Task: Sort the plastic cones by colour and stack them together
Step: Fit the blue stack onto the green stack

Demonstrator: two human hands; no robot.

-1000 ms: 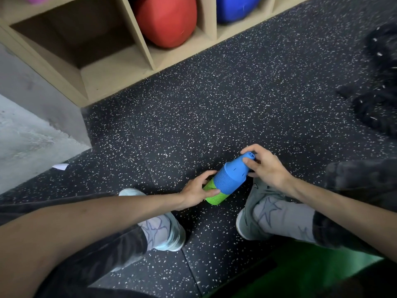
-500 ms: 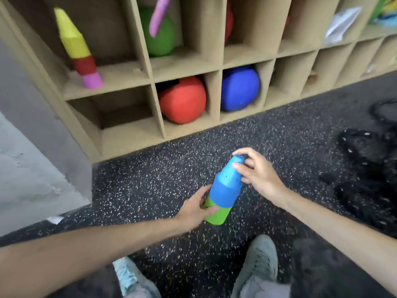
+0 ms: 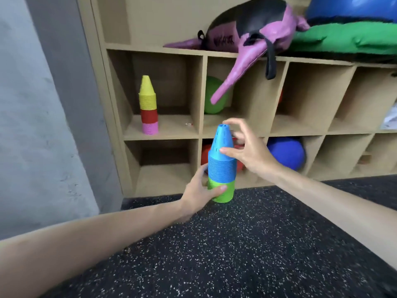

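A stack of blue and green cones [image 3: 221,166] stands upright at the centre of the view, held in front of the wooden cubby shelf [image 3: 199,93], its base about level with the near edge of the speckled black floor [image 3: 236,244]. The green cones form the bottom band; the blue ones sit above and taper to a tip at 12 o'clock.

The left hand [image 3: 198,196] comes in from 8 o'clock and grips the green band, thumb across the front (the fingers wrap behind, mostly hidden). The right hand [image 3: 247,151] reaches in from 4 o'clock, spread and curled around the blue top: its thumb touches the blue cone's side, while the forefinger arcs just above the tip, apart from it.

At 10 o'clock, inside an upper cubby, a second stack [image 3: 148,106] stands upright: yellow on top, red in the middle, pink at the base.
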